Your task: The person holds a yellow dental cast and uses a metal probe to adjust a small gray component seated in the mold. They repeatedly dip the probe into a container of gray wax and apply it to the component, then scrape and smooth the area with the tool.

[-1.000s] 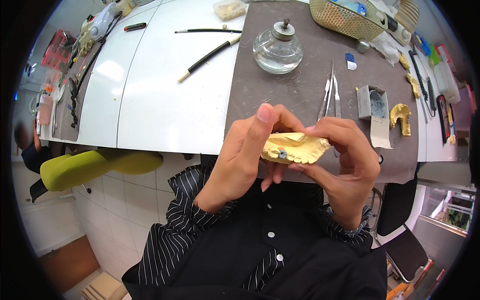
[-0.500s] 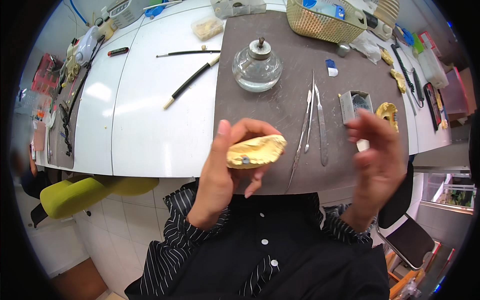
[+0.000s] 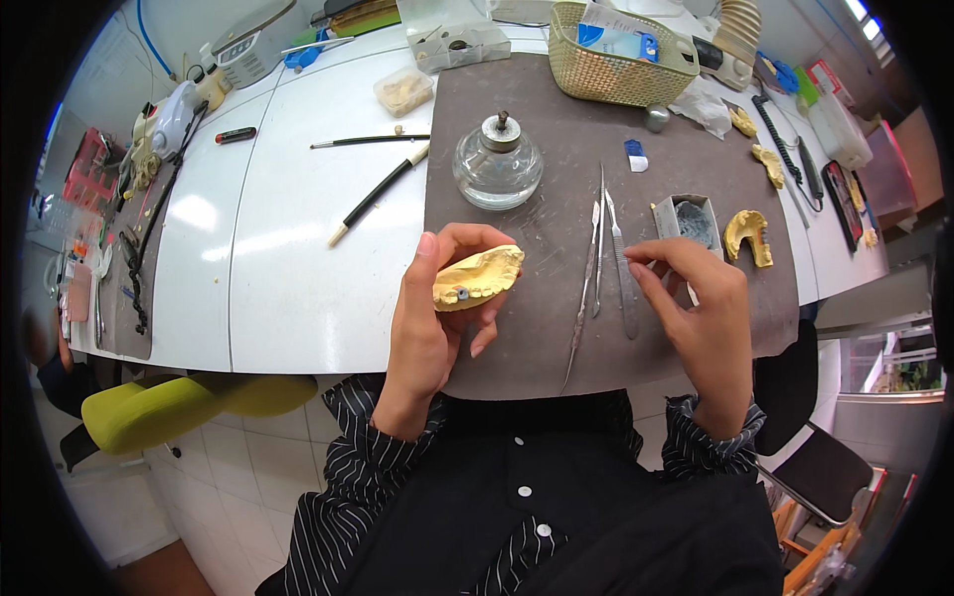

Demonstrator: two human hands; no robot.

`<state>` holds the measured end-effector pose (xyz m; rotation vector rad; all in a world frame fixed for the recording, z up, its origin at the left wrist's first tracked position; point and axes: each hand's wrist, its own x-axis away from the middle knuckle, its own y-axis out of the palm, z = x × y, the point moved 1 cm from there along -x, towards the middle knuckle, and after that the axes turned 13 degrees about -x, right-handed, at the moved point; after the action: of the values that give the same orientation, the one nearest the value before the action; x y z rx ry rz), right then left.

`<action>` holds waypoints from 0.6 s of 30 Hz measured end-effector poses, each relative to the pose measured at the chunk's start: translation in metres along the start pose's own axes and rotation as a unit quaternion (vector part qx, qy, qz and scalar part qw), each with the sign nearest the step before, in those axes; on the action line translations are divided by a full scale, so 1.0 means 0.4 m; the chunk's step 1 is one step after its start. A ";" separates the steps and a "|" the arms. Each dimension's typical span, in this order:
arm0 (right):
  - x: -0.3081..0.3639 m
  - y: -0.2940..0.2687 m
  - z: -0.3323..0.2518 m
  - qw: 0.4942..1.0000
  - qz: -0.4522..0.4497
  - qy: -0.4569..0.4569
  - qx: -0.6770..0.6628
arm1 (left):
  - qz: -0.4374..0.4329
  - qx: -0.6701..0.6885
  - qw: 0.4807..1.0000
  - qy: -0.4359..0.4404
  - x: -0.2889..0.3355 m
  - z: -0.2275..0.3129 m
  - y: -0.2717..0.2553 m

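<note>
My left hand is closed around a yellow plaster dental cast, thumb upright at its left end. One tooth on the cast's near edge is blue-grey. Over the mat, my right hand has its thumb and index finger curved and slightly apart. Their tips are right beside the ridged handle of a metal carving instrument; whether they touch it I cannot tell. Two thinner metal instruments lie just left of it, among them a long wax tool. Behind my right hand stands a small box with dark grey-blue material inside.
A glass spirit burner stands on the brown mat. Another yellow cast lies at the right. A woven basket is at the back. Two dark-handled sticks, one a black rod, lie on the white table.
My right hand has moved left, from near the small box to the metal instruments, and its fingers have drawn together. My left hand still holds the cast, slightly further left in view.
</note>
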<state>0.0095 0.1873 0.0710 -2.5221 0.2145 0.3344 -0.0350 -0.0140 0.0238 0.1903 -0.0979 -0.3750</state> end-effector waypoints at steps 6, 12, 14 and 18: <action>-0.014 0.053 0.035 0.998 -0.019 0.047 0.025 | 0.003 0.004 1.000 0.010 0.009 0.003 -0.001; -0.013 0.058 0.050 0.994 -0.044 0.067 0.070 | 0.002 -0.001 1.000 0.016 0.014 0.003 -0.001; -0.014 0.055 0.048 0.991 -0.046 0.057 0.109 | 0.002 0.002 1.000 0.017 0.016 0.002 -0.002; -0.030 0.071 0.040 0.969 -0.048 0.038 0.239 | -0.001 0.010 1.000 0.022 0.020 -0.001 -0.002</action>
<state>-0.0113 0.1739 0.0465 -2.0592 0.1772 0.1270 -0.0280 -0.0178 0.0236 0.2184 -0.0582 -0.3721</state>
